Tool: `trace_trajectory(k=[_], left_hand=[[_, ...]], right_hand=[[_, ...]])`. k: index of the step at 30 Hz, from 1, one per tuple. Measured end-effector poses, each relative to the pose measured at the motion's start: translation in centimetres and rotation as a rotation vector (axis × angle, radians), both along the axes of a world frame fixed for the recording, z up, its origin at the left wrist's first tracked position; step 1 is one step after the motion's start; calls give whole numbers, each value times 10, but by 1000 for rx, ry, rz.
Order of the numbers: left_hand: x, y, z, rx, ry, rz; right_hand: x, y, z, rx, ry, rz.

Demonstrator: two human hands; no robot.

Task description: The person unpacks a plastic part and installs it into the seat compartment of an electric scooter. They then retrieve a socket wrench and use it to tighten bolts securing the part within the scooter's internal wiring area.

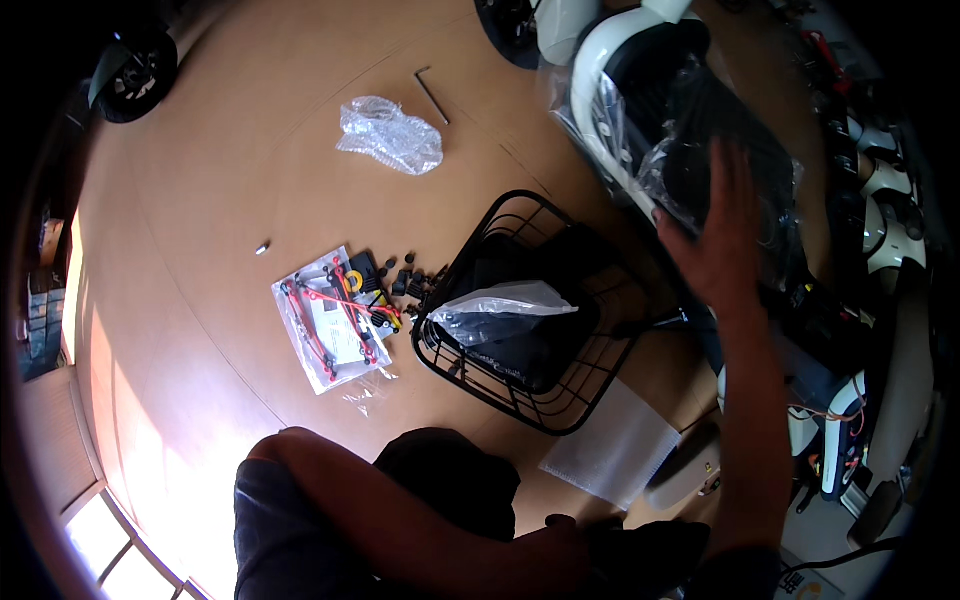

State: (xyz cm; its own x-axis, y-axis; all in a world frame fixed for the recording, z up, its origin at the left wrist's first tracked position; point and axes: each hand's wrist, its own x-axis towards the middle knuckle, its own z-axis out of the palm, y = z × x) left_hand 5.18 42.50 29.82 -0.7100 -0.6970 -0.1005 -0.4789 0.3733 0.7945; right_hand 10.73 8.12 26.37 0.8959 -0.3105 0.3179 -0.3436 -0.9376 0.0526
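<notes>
My right hand [722, 235] reaches over the dark footboard [725, 150] of a white-framed scooter, its fingers stretched out and thumb apart. Clear plastic film [660, 150] covers part of the footboard around that hand. Whether the palm touches the film I cannot tell. Across my lap lies my left forearm, with my left hand [560, 550] low in the picture, dim and its fingers mostly hidden. Between my knees and the scooter stands a black wire basket [480, 395], holding black items and a clear plastic bag [505, 308].
Left of the basket, red-and-black straps [322, 297] lie on a bagged sheet, beside small black parts [405, 283]. Farther off are crumpled bubble wrap [388, 135] and a hex key [434, 97]. A translucent sheet [615, 450] lies near me. More scooter parts [885, 215] line the right side.
</notes>
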Motion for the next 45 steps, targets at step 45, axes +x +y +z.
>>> trace_trajectory(k=[45], left_hand=[[-203,294,353,822,-519,1738]], right_hand=[[-622,324,442,1483,364,-392]])
